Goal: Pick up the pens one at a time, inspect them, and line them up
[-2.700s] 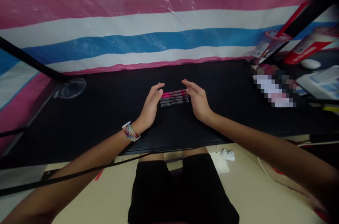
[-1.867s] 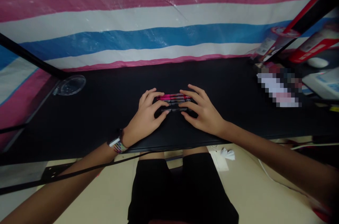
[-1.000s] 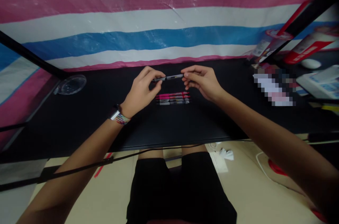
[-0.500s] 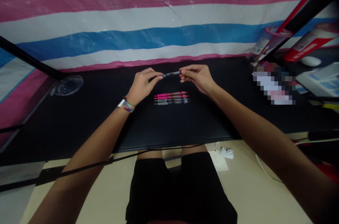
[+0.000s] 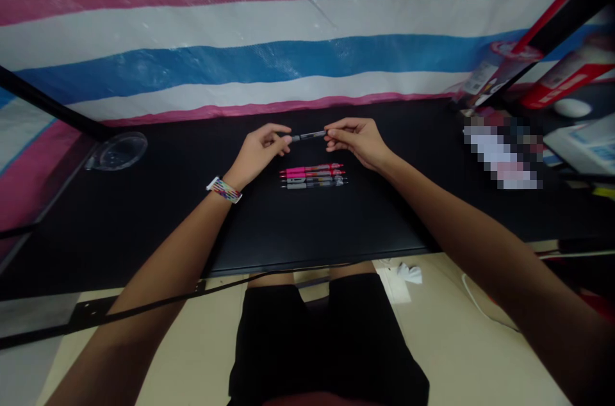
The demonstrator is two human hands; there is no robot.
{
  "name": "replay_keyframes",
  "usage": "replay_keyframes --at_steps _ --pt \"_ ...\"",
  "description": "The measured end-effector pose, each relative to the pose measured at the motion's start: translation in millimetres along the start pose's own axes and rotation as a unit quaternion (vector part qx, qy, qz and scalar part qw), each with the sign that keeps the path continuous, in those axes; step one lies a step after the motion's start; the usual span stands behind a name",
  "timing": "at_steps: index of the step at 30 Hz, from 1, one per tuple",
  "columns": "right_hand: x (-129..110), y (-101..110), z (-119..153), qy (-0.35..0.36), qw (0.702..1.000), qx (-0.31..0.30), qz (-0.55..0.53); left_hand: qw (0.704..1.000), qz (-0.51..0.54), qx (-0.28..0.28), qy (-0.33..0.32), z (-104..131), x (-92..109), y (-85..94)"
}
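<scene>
A dark, partly clear pen (image 5: 310,135) is held level above the black table (image 5: 288,233), between my two hands. My left hand (image 5: 264,146) pinches its left end between thumb and fingers. At the other end, the thumb and fingers of my right hand (image 5: 358,140) are closed on the pen. Just below, several pens lie side by side on the table: pink-gripped pens (image 5: 312,171) at the back and grey and black pens (image 5: 314,182) in front of them.
A clear round lid (image 5: 118,151) lies at the left. On the right stand a clear cup (image 5: 500,73) with a red straw, a red and white container (image 5: 567,76), a white rounded object (image 5: 573,107) and a white box (image 5: 586,143). A striped sheet (image 5: 269,60) hangs behind.
The fingers of my left hand have shifted slightly left along the pen, and more of its left part shows. My right hand keeps its grip. The view has shifted a little.
</scene>
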State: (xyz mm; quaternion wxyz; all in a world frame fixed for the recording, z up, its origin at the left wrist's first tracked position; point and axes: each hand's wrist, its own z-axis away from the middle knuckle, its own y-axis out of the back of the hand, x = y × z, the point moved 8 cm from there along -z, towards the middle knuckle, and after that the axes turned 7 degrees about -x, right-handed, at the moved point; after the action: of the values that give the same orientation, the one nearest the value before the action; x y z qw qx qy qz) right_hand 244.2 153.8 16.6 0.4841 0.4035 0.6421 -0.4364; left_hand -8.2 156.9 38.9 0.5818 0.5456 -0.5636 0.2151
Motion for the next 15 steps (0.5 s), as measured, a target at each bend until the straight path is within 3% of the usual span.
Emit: replay_keyframes --at_steps 7,15 --pt "0 -1 0 -0.013 1.0 0.012 -0.012 0.999 -0.001 0.04 -0.025 0 -6 11.1" --pt "2 0 -1 -0.013 1.0 0.016 -0.019 0.999 0.012 0.033 -0.025 2 -1 11.0"
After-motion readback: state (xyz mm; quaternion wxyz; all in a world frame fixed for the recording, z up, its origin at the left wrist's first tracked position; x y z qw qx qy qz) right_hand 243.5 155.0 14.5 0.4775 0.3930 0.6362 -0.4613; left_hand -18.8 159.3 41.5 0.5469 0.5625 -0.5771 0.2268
